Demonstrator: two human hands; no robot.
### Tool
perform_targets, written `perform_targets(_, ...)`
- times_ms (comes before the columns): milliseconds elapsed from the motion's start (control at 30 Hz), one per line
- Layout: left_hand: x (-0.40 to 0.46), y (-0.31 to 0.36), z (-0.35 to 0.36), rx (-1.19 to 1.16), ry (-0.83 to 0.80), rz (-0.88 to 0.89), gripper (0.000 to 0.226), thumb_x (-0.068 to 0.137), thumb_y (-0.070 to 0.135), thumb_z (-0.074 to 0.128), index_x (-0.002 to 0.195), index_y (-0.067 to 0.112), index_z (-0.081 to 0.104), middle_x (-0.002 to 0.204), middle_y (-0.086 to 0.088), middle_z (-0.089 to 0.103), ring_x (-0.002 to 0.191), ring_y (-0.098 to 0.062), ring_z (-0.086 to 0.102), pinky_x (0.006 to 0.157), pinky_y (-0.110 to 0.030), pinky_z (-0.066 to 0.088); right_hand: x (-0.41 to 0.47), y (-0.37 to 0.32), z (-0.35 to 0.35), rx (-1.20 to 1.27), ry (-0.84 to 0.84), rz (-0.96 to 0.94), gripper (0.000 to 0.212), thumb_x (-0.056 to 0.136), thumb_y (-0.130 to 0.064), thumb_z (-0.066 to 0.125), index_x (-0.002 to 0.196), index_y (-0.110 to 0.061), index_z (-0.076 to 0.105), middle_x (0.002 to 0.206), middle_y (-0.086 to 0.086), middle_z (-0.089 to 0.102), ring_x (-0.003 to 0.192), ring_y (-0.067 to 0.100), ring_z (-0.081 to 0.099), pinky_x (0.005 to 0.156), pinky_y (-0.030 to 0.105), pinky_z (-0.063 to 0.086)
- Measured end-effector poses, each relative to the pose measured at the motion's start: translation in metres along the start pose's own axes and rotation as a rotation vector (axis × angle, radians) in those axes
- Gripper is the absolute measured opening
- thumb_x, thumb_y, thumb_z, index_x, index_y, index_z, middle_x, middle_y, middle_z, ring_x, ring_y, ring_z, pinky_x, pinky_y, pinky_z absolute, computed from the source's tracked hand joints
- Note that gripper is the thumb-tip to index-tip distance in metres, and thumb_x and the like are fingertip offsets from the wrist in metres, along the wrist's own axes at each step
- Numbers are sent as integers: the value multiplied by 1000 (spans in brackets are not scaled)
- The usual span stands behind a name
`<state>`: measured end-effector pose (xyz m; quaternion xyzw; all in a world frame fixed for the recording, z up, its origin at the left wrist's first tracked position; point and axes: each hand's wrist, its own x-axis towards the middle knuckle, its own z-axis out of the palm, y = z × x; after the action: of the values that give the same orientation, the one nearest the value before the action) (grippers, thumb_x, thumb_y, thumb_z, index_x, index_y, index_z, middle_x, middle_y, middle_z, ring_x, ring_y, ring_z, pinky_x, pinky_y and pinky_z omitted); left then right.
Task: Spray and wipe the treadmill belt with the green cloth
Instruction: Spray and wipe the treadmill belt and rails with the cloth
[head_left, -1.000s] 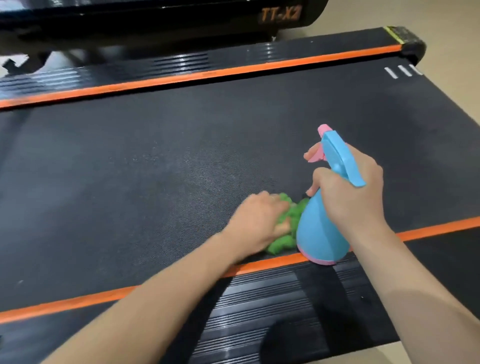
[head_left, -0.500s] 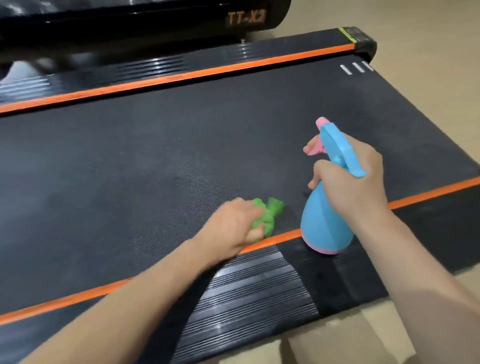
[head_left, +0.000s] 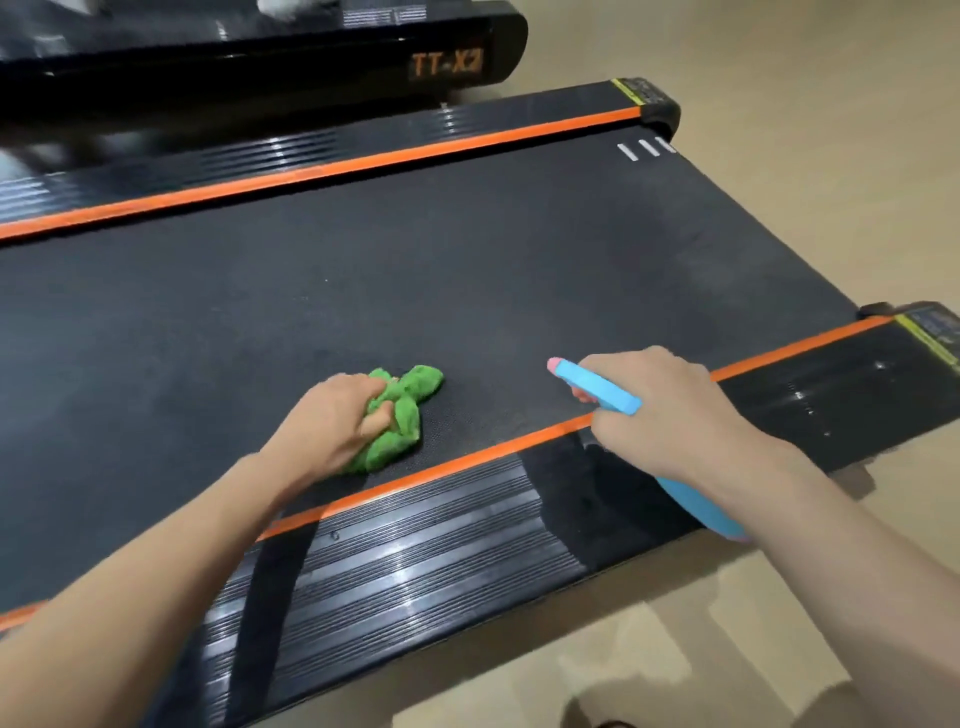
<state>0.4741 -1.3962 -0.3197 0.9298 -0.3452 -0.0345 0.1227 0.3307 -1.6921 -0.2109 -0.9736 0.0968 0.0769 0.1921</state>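
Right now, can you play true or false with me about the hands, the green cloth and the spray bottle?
1. The left hand holds the green cloth bunched up on the treadmill belt. True.
2. The spray bottle is yellow. False: it is blue with a pink tip.
3. The right hand holds the spray bottle with its nozzle pointing towards the cloth. True.
4. The cloth lies spread flat on the floor. False: it is crumpled on the belt, near the orange stripe.
5. The spray bottle stands alone on the belt. False: it is tilted, in the right hand's grip.
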Motion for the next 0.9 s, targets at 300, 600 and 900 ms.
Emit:
perform_targets(300, -43, -9, -11, -468, 465, -597, 28, 102, 29, 40, 85, 9, 49, 80, -10, 58, 80, -32, 50, 71, -39, 35, -13, 25, 2, -364, -25, 43, 7, 80, -20, 56, 79, -17, 50, 74, -1, 50, 59, 17, 44, 52, 31, 26)
perform_targets(600, -63, -19, -25, -505, 517, -664, 34, 101, 30, 37, 80, 3, 41, 77, -18, 53, 80, -37, 47, 69, -40, 32, -13, -1, 11, -356, -34, -10, 8, 81, -22, 58, 81, -19, 50, 77, -2, 52, 71, 28, 53, 64, 35, 34)
perform_targets(900, -65, -10, -28, -563, 553, -680, 34, 100, 31, 37, 78, 4, 37, 71, -6, 45, 73, -27, 40, 69, -41, 32, -5, -46, 28, -303, -42, -92, 16, 82, -18, 56, 73, -19, 43, 76, 0, 51, 71, 28, 53, 64, 34, 34)
